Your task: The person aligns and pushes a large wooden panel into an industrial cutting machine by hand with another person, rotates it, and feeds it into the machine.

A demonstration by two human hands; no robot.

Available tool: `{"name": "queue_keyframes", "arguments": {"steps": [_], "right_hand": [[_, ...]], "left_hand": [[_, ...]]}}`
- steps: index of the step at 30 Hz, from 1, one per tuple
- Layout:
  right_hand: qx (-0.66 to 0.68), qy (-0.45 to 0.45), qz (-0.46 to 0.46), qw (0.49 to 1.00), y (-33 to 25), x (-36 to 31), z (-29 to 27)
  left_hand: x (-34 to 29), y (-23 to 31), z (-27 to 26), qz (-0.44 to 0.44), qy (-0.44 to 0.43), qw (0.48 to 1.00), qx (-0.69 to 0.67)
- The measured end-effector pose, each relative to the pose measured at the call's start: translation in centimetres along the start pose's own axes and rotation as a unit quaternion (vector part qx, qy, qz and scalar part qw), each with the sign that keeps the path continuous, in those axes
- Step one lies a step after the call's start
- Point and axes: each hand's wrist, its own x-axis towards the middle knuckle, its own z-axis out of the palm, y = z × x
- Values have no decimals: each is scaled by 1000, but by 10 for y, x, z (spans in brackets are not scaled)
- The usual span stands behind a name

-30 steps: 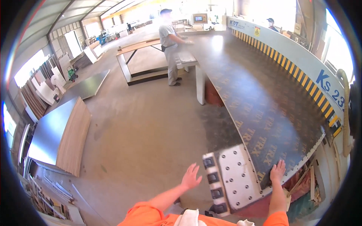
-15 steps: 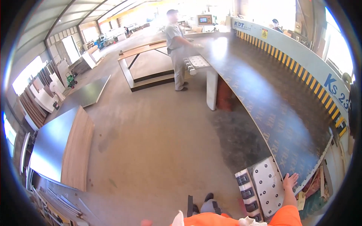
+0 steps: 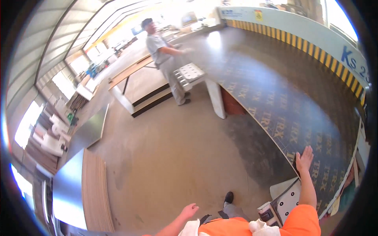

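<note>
A large, flat panel (image 3: 275, 106) lies on the worktop (image 3: 286, 200), running from the near end toward the far end between the left long edge and the machine's beam (image 3: 323, 49). Its face is dark brown and glossy, printed with slanting rows of pale gold lettering; a bluish sheen crosses it lengthwise, and its left edge shows as a thin pale line. Yellow and black stripes (image 3: 299, 43) line the foot of the beam on the panel's right.

The right grip (image 3: 304, 159) is spread flat, palm down, on the panel near the worktop's near-left corner, thumb apart from the fingers, with nothing clasped. The left grip (image 3: 190, 211) hangs over the floor (image 3: 169, 157), well apart from the panel; its fingers look partly bent and nothing shows in it, but how far it is open cannot be told.

The right forearm and orange sleeve (image 3: 301, 220) cover the panel's near-left corner and part of the white, black-studded plate beneath. The panel's far end fades into glare, and its right side darkens toward the picture's rim. A co-worker (image 3: 163, 57) stands by the worktop's left edge, their hands blurred.
</note>
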Motion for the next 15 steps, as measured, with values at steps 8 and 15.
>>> {"name": "queue_keyframes", "arguments": {"steps": [8, 15], "right_hand": [[25, 9, 11, 1000, -23, 13, -6], [56, 11, 41, 998, -16, -30, -8]], "left_hand": [[97, -36, -55, -101, 14, 995, 10], [232, -28, -63, 39, -110, 991, 68]]}}
